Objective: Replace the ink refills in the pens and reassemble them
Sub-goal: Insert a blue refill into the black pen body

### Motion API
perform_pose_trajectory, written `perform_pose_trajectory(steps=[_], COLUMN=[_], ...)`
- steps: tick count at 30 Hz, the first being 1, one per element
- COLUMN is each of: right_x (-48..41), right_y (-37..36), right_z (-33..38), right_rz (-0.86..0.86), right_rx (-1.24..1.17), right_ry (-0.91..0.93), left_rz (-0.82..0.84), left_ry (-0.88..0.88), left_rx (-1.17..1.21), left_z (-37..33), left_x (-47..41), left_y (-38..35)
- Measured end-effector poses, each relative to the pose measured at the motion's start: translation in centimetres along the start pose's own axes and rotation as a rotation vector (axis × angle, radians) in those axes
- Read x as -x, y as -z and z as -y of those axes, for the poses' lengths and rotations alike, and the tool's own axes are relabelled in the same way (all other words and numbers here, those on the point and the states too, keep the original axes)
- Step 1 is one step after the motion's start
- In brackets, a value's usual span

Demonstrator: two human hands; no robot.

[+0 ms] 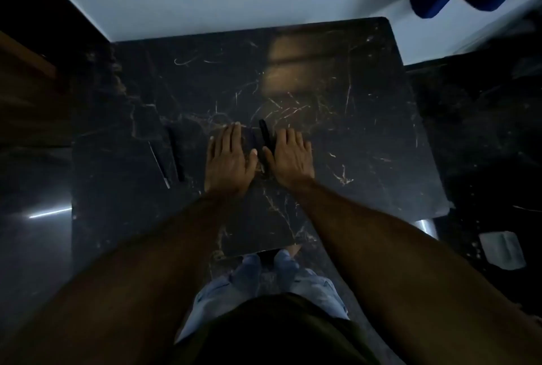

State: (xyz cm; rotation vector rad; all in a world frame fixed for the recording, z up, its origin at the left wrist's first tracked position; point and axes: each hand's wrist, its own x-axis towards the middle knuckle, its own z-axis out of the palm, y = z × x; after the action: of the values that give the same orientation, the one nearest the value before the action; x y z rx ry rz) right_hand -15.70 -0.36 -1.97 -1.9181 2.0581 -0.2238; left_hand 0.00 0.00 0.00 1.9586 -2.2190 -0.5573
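On the left of the dark marble table point(337, 118) I see a thin silvery refill point(159, 163) lying just beside a black pen barrel point(177, 156), both untouched. Toward the middle, my left hand point(228, 156) lies flat, palm down, fingers spread, grasping nothing. Between the hands a black pen point(265, 136) points far. My right hand point(289, 156) rests against it; I cannot tell whether it grips.
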Motion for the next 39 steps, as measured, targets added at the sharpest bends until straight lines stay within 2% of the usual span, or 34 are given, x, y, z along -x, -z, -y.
perform_pose_trajectory(steps=[8,11,14,16,19,22,27,31,35,36,37,39], right_x=[-2.3,-2.4,-1.5,-0.8,0.4,1.3,2.2,2.2,2.3,2.6,2.9,3.5], right_y=[-0.4,0.9,3.7,6.4,10.3,13.0,14.4,14.7,14.9,14.9,14.9,15.1], right_z=[1.3,0.7,0.4,0.6,1.2,1.3,1.2,-0.3,-3.3,-4.0,-4.6,-5.0], right_rz=[0.116,0.118,0.036,-0.07,-0.206,-0.238,-0.349,-0.248,-0.148,-0.106,-0.058,0.0], right_rx=[-0.017,-0.138,-0.416,-0.501,-0.447,-0.343,-0.152,-0.156,-0.178,-0.199,-0.245,-0.392], right_ry=[-0.178,-0.237,-0.126,0.003,0.21,0.298,0.264,0.229,0.15,0.122,0.101,0.085], left_rz=[-0.091,-0.17,-0.138,-0.058,0.019,0.06,0.167,0.203,0.152,0.156,0.176,0.267], left_ry=[-0.003,0.062,0.224,0.225,0.146,0.12,0.085,0.012,0.082,0.059,0.005,-0.132], left_rx=[0.164,0.369,0.789,0.988,1.191,1.308,1.341,1.33,1.489,1.43,1.272,0.852], left_z=[-0.4,-1.2,-2.7,-3.6,-5.0,-6.1,-6.3,-6.1,-4.1,-3.2,-2.4,-1.5], left_x=[-0.7,-1.5,-2.7,-3.3,-3.0,-2.5,-3.0,-3.5,-5.6,-6.4,-7.1,-8.2], left_y=[1.0,1.6,3.7,5.2,7.1,8.9,10.4,9.8,8.6,8.0,7.2,5.1])
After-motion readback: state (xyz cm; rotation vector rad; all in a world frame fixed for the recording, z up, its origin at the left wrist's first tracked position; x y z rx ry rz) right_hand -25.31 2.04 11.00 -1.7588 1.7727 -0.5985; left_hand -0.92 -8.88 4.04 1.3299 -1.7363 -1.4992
